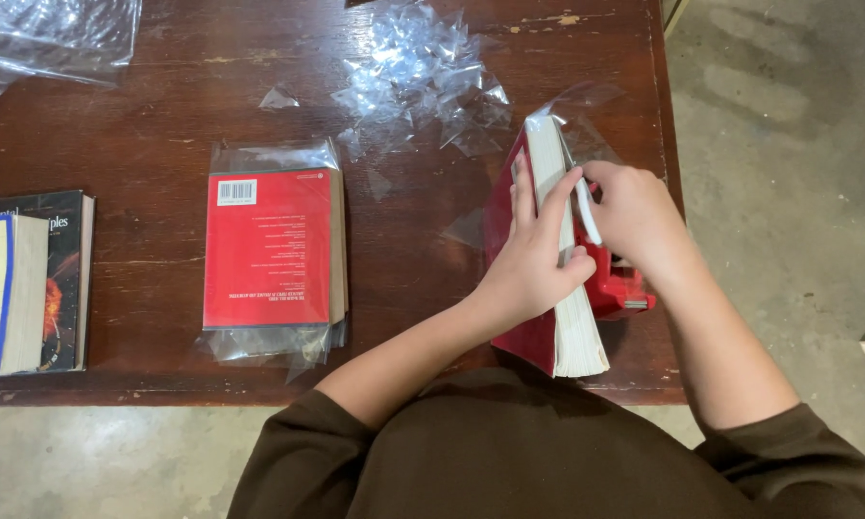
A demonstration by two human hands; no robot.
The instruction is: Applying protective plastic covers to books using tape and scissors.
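While our left hand (533, 259) is clamping the thick red paperback (548, 240) upright in crinkly clear wrap on the worn wooden counter (163, 144), our right hand (634, 216) is pinching a white strip (586, 211) beside the red tape dispenser (620, 288).

Red book (533, 327) w/ cream pages; left of it red-backed book (269, 248) in clear wrap, dk brown counter (154, 115), brown sleeves (509, 452)
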